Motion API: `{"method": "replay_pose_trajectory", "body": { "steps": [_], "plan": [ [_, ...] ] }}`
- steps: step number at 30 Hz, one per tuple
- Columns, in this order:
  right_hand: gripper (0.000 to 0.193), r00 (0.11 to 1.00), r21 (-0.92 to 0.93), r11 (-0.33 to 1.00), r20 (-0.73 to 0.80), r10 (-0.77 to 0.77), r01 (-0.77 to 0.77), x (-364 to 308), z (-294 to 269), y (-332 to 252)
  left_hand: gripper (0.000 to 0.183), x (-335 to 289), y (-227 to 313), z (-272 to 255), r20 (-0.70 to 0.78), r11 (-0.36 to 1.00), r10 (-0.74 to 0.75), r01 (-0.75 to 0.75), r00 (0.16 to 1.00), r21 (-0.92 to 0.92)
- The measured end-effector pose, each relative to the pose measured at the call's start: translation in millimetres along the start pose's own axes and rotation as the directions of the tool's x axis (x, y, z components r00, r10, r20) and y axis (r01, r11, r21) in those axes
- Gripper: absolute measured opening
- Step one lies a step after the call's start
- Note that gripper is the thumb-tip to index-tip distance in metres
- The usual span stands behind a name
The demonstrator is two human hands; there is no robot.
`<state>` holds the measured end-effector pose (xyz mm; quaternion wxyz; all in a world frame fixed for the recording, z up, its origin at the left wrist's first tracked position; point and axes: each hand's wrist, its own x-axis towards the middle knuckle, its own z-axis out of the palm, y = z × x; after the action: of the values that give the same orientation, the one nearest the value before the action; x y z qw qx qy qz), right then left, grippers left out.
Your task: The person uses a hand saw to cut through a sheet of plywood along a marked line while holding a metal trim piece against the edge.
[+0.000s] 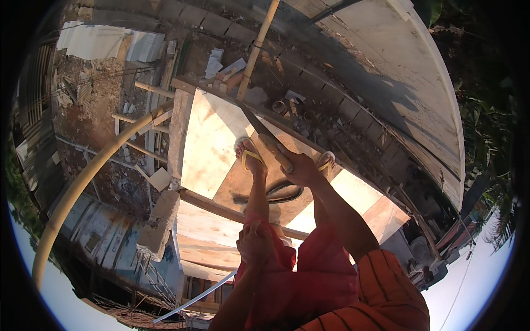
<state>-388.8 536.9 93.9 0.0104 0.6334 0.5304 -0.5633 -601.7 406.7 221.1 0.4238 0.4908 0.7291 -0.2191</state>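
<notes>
Evidently a high perch: pale plywood deck (pixel 212 146), curved bamboo pole (pixel 91 176) off its left side, the person's red shorts (pixel 320 276) at the near end, and above mid-deck a long dark-bladed tool (pixel 264 135), probably a machete, angled away past the feet. Right hand (pixel 303 170) has fingers wrapped round its wooden handle; left hand (pixel 256 243) lies bent-fingered on the knee, firmness can't tell. Judged risks: a flip-flop (pixel 251 156) skidding on smooth board upsetting balance, or slackened grip dropping the blade.
</notes>
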Motion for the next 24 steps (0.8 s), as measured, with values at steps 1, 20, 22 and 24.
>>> {"method": "replay_pose_trajectory", "body": {
  "steps": [1,20,22,24],
  "plan": [
    [0.069,1.000,-0.008,1.000,0.012,0.003,-0.002,0.2,-2.5,-2.5,0.038,-0.2,-1.5,2.4,0.004,1.000,-0.008,0.008,1.000,-0.005],
    [0.059,0.995,-0.020,1.000,-0.104,-0.001,-0.001,88.5,31.0,44.8,0.042,2.8,1.4,-2.5,0.047,1.000,0.017,-0.016,0.999,-0.021],
    [0.060,0.997,0.028,1.000,-0.076,0.009,-0.007,92.0,34.9,41.6,0.041,-1.2,-3.7,-15.4,0.039,1.000,-0.001,0.001,0.999,-0.002],
    [0.063,0.999,-0.022,1.000,-0.042,0.013,-0.014,70.3,34.2,56.0,0.041,7.2,5.7,-11.8,0.113,0.998,-0.059,0.061,0.992,-0.008]
  ]
}}
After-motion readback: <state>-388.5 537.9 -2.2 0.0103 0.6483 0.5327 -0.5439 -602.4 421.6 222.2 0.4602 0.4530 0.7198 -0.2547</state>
